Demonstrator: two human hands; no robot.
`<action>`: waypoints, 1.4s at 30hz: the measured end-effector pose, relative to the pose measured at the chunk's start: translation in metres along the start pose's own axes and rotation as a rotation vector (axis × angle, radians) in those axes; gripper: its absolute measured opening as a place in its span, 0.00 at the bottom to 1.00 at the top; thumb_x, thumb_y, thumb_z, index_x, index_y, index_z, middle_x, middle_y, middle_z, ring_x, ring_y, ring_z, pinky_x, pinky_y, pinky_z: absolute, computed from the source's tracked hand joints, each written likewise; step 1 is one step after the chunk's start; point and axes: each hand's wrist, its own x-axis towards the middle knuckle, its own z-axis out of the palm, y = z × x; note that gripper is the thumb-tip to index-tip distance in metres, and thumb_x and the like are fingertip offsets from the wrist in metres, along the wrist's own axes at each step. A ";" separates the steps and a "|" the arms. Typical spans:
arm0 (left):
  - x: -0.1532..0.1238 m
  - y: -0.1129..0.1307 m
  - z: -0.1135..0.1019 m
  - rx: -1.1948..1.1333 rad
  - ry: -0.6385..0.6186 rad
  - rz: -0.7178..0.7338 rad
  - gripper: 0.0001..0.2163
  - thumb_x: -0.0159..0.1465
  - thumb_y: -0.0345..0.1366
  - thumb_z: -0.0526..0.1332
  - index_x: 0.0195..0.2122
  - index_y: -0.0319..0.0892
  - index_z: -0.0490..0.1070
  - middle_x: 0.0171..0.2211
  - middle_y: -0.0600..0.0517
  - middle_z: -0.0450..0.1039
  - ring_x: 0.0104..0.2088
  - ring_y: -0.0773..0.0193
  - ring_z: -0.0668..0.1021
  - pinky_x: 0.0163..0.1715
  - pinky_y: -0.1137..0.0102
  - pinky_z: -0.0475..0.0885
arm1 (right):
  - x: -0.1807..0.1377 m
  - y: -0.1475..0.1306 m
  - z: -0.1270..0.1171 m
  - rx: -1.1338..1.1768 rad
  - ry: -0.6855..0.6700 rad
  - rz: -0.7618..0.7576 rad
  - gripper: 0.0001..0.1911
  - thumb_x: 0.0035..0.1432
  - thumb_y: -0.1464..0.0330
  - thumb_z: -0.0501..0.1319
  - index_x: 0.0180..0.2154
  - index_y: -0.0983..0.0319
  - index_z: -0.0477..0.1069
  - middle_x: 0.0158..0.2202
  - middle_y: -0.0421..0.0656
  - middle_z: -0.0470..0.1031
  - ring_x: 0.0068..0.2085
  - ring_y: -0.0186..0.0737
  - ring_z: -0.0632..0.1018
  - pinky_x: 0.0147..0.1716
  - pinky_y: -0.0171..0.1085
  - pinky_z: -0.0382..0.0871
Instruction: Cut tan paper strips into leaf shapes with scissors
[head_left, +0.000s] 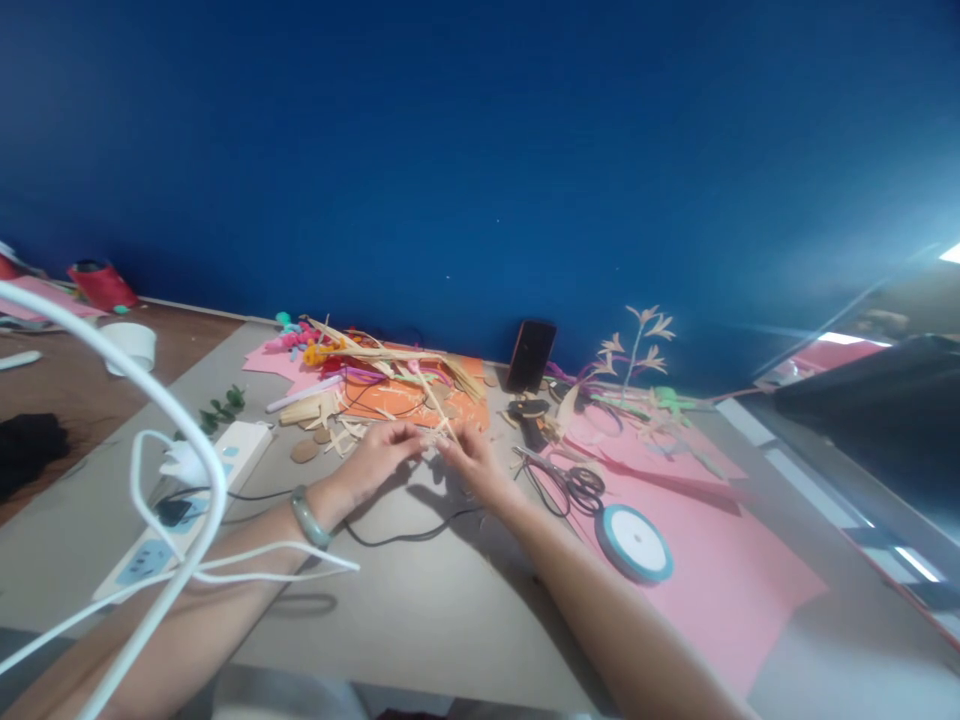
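Observation:
My left hand (379, 458) and my right hand (472, 462) meet at the middle of the grey table (420, 610). Both pinch thin pale straw strips (439, 437) between their fingertips. A green bangle (309, 516) is on my left wrist. Just behind the hands lies an orange sheet (390, 400) covered with more straw strips, coloured pipe cleaners and small cardboard cut-outs. Black-handled scissors (574, 482) lie close to the right of my right hand.
A teal ribbon roll (634, 542) sits on pink paper (712, 570) at right. A dark phone (530, 355) leans on the blue wall beside a straw branch (637, 345). A white power strip (187, 505) and white cables (150, 480) lie at left.

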 end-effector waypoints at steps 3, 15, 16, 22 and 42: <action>0.000 -0.001 -0.001 -0.021 0.026 -0.015 0.10 0.54 0.41 0.65 0.29 0.38 0.73 0.23 0.54 0.70 0.24 0.71 0.70 0.26 0.75 0.63 | 0.000 0.004 0.003 -0.100 -0.074 -0.016 0.21 0.55 0.50 0.58 0.27 0.61 0.60 0.22 0.35 0.60 0.24 0.32 0.62 0.23 0.32 0.55; 0.003 -0.005 -0.001 0.062 -0.029 0.071 0.12 0.54 0.42 0.65 0.28 0.36 0.75 0.23 0.52 0.72 0.25 0.69 0.71 0.27 0.73 0.64 | -0.002 0.000 0.005 -0.102 -0.176 -0.040 0.25 0.61 0.52 0.49 0.20 0.62 0.59 0.19 0.36 0.58 0.23 0.31 0.61 0.24 0.32 0.54; 0.003 -0.005 -0.001 0.061 -0.034 0.075 0.12 0.54 0.42 0.65 0.28 0.36 0.75 0.23 0.52 0.72 0.25 0.69 0.71 0.27 0.73 0.64 | -0.002 -0.002 0.004 -0.090 -0.176 -0.032 0.25 0.61 0.52 0.49 0.19 0.62 0.58 0.18 0.36 0.57 0.23 0.31 0.60 0.24 0.32 0.54; 0.001 0.001 -0.003 0.064 -0.027 0.079 0.11 0.54 0.41 0.66 0.29 0.37 0.75 0.25 0.53 0.73 0.27 0.69 0.71 0.30 0.73 0.65 | -0.005 -0.011 0.000 0.261 -0.208 0.208 0.24 0.59 0.52 0.52 0.18 0.60 0.57 0.13 0.32 0.51 0.15 0.28 0.51 0.15 0.32 0.42; -0.002 0.002 0.001 0.069 -0.038 0.074 0.12 0.54 0.42 0.65 0.26 0.37 0.74 0.22 0.53 0.71 0.25 0.69 0.70 0.28 0.73 0.64 | -0.006 -0.015 0.001 -0.084 -0.209 0.036 0.27 0.59 0.48 0.50 0.20 0.62 0.59 0.19 0.35 0.57 0.23 0.30 0.60 0.23 0.32 0.53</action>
